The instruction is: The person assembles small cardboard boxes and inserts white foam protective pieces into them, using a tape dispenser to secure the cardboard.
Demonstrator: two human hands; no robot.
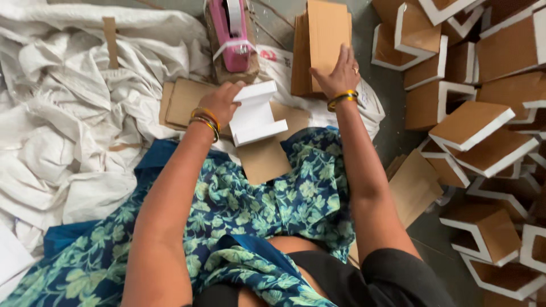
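Left hand (219,105) fingers curled shut around a white folded cardboard piece (254,113), stepped in shape, held above the lap and over flat brown sheets (185,99) on the cloth. Right hand (339,73) fingers spread and laid flat on the top sheet of a stack of brown cardboard blanks (324,34); thumb tucked at the sheet's left edge, so a light pinch seems likely, though a true grip on the sheet cannot be confirmed. Bangles on both wrists. Another brown sheet (263,160) resting on the blue floral fabric (273,199) of the lap, just below the white piece. Pink tape dispenser (232,31) standing just ahead of the left hand, on a brown block. Crumpled white sacking (74,102) spread across the floor at left. Heap of finished folded pieces (483,125), brown faced with white edges, piled at right, well apart from the hands. Judged step: one formed piece in hand while a fresh blank is being picked from the stack. Next move would call for lifting a single sheet cleanly without dragging its neighbours, and for a free place to put down or join the white piece.
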